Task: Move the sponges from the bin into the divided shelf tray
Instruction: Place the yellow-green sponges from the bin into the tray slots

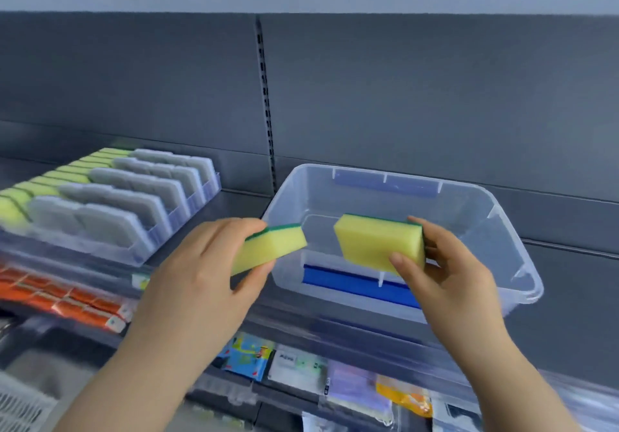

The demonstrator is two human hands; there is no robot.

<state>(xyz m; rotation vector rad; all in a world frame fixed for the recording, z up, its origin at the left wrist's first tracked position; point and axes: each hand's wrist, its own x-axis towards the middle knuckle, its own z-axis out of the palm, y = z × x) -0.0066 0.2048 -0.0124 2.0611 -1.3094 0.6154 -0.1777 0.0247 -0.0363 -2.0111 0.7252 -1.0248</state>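
Head view: the tray [144, 250] stands on the shelf [239, 205] to the left of the bin [469, 210], a little apart from it. Its slots hold upright rows of yellow-green and grey sponges, and it looks almost full; the blur hides which slot has room.

The left hand [201, 270] pinches the left sponge [268, 247] by one end, between thumb and fingers, at the bin's left rim and already outside it. The free end probably makes it easy to push edge-first into a slot.

The right sponge [378, 240] is above the inside of the bin, with its yellow face toward the camera. The right hand [452, 280] grips it at the right side, thumb in front and fingers behind.

No other sponge shows in the bin, so these two are likely the last. The way from the bin to the tray looks open; only the bin's left rim and the tray's dividers need care.
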